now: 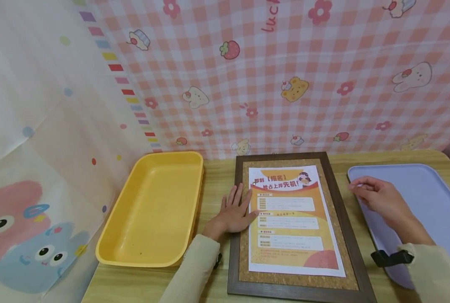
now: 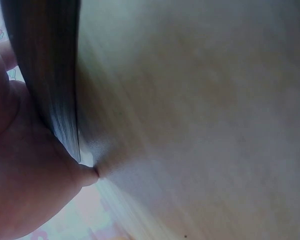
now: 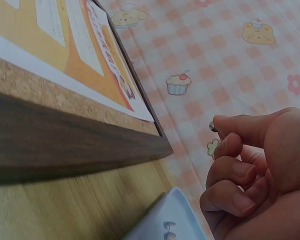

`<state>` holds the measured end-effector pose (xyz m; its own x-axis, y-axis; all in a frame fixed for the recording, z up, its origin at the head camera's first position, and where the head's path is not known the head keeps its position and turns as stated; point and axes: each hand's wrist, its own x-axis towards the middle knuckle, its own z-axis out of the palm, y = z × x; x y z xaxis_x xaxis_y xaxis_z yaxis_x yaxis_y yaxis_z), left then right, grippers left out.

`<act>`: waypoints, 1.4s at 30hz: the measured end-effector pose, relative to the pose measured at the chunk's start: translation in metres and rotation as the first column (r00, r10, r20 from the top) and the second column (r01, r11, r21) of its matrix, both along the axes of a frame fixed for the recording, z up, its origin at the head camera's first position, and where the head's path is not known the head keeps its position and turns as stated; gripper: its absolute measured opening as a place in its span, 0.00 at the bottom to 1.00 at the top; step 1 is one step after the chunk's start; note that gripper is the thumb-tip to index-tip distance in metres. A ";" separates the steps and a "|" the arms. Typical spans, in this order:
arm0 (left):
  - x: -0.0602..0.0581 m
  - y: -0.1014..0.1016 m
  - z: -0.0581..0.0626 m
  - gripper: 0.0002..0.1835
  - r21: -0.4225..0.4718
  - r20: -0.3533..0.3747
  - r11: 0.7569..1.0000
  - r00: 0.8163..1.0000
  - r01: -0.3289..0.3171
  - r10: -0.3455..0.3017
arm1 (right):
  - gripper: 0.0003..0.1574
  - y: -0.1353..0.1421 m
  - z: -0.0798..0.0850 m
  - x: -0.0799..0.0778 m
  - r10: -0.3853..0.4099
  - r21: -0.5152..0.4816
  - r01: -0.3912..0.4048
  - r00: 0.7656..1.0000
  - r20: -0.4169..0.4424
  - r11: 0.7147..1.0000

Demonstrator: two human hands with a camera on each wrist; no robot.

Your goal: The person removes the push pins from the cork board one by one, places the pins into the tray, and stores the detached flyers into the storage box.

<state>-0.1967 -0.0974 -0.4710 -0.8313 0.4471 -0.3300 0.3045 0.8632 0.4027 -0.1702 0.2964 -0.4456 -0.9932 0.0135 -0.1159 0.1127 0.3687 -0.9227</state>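
A printed poster (image 1: 289, 235) lies on a cork board (image 1: 296, 280) with a dark wooden frame (image 1: 340, 202). My left hand (image 1: 233, 213) rests with spread fingers across the frame's left side, its fingertips at the poster's left edge. Near the poster's upper left corner a small shiny thumbtack (image 1: 254, 184) shows. My right hand (image 1: 384, 203) is over the left edge of the lilac tray (image 1: 410, 172). Between its thumb and index finger it pinches a small metallic thumbtack (image 3: 213, 127), mostly covered by the fingertips; the other fingers curl in.
A yellow tray (image 1: 149, 210) stands left of the board on the wooden table (image 1: 219, 168). In the right wrist view, small shiny thumbtacks (image 3: 169, 226) lie in the lilac tray. A checked cloth (image 1: 266, 84) hangs behind, and a pale printed cloth (image 1: 58, 147) hangs at left.
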 end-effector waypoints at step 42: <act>0.000 0.000 -0.003 0.40 0.010 -0.006 1.000 1.000 0.004 -0.004 | 0.10 0.056 -0.027 0.011 -0.143 0.182 0.128 0.987 0.073 0.975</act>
<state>-0.1972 -0.0978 -0.4736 -0.8313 0.4538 -0.3209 0.3104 0.8580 0.4093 -0.1595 0.3520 -0.4726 -0.9672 0.1749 -0.1842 0.2484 0.5006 -0.8293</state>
